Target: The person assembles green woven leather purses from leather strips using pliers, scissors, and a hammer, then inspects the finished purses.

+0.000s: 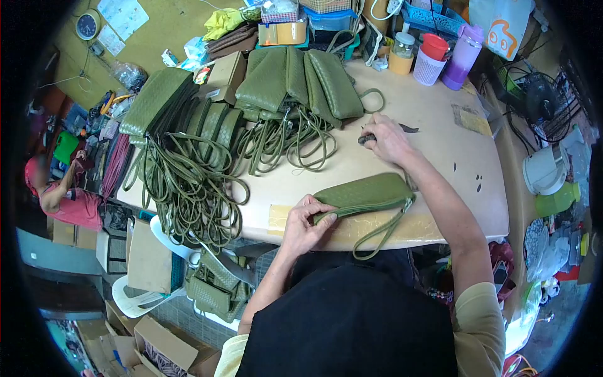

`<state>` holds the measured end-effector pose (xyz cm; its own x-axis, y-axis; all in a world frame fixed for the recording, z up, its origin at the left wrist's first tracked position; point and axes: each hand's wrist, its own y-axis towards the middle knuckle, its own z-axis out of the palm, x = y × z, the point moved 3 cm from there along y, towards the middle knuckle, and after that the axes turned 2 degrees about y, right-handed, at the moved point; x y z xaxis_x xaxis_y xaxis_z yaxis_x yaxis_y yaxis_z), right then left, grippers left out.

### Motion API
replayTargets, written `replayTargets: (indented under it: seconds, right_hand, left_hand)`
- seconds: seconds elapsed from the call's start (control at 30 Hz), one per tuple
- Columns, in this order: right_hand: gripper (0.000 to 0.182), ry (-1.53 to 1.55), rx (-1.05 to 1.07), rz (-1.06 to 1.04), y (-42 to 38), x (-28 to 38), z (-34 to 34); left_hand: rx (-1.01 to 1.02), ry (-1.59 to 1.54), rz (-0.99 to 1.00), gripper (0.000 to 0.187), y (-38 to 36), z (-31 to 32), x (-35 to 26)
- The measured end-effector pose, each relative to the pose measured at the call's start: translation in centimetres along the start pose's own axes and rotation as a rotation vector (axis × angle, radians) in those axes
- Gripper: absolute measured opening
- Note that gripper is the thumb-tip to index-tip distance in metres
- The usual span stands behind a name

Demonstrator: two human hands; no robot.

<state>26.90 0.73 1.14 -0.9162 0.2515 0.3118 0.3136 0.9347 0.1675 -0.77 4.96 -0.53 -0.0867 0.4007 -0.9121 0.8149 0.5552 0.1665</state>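
Note:
A green woven-pattern zip pouch [364, 191] with a wrist strap [380, 239] lies near the front edge of the table. My left hand [303, 227] pinches its left end, thumb on the zipper edge and fingers beneath the flap side. Beyond the pouch, my right hand [388, 141] is closed low over the table around a small dark tool [366, 139]. A dark curved piece [409, 129] shows just past the fingers of that hand. The tool's exact kind is hidden by the fingers.
Stacked green pouches [270, 78] and a heap of looped straps [188, 182] cover the table's left side. A purple bottle [461, 56] and cups stand at the back right. Small dark scraps [479, 183] lie at right. A person [72, 201] works at far left.

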Motion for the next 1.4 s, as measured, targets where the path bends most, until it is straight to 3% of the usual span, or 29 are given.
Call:
replayTargets:
  seconds: [0.07,0.2,0.27,0.37,0.43,0.5,0.53,0.7,0.8,0.87,0.93,1.07,1.13,1.23,1.4]
  right_hand:
    - [0.028,0.346,0.056,0.159,-0.1,0.9,-2.1]
    - [0.028,0.711,0.210,0.208,-2.7,3.7,-3.9]
    - [0.026,0.817,0.224,-0.064,-5.4,6.1,-3.5]
    - [0.024,0.771,0.245,-0.094,-10.0,9.2,-2.2]
    - [0.024,0.498,0.024,-0.162,-12.7,9.5,-0.2]
    - [0.025,0.458,-0.012,-0.158,-14.6,9.3,1.3]
    - [0.027,0.416,-0.054,-0.153,-15.1,9.2,1.6]
    - [0.027,0.371,-0.080,-0.126,-15.0,9.1,2.3]
    - [0.027,0.339,-0.069,-0.108,-14.7,8.8,2.3]
    - [0.028,0.333,-0.059,-0.088,-14.2,8.7,1.8]
    - [0.022,0.558,-0.005,0.076,-13.5,8.6,0.9]
    - [0.020,0.676,0.023,0.073,-10.7,9.3,0.5]
    - [0.009,0.876,-0.033,-0.063,-9.0,11.4,1.8]
    - [0.007,0.637,0.027,-0.166,-7.7,12.7,3.4]
    - [0.009,0.538,0.148,-0.099,-9.1,9.0,1.7]
  left_hand:
    - [0.007,0.012,-0.082,0.018,0.4,-0.4,-0.6]
    - [0.026,0.026,-0.175,0.019,1.1,-0.4,-1.0]
    - [0.040,0.050,-0.186,0.019,1.2,-0.3,-0.8]
    - [0.079,0.089,-0.181,0.017,0.9,0.0,0.3]
    - [0.106,0.100,-0.165,0.017,0.4,0.1,0.7]
    - [0.120,0.051,-0.012,0.025,-0.6,0.5,0.4]
    - [0.060,0.074,0.056,0.034,-1.0,0.4,0.4]
    - [0.073,-0.026,0.096,0.034,-1.6,-0.3,2.1]
    - [0.055,0.062,0.001,0.030,-1.2,-0.3,1.7]
    - [0.087,0.039,-0.164,0.025,-0.5,-0.2,2.3]
    - [0.109,-0.028,-0.241,0.022,0.1,-0.1,2.2]
    - [0.146,-0.180,-0.408,0.015,1.0,0.1,2.5]
    - [0.153,-0.175,-0.406,0.015,1.1,0.1,3.0]
    - [0.160,-0.178,-0.418,0.014,1.2,0.0,2.6]
    - [0.171,-0.220,-0.461,0.013,1.0,0.2,3.0]
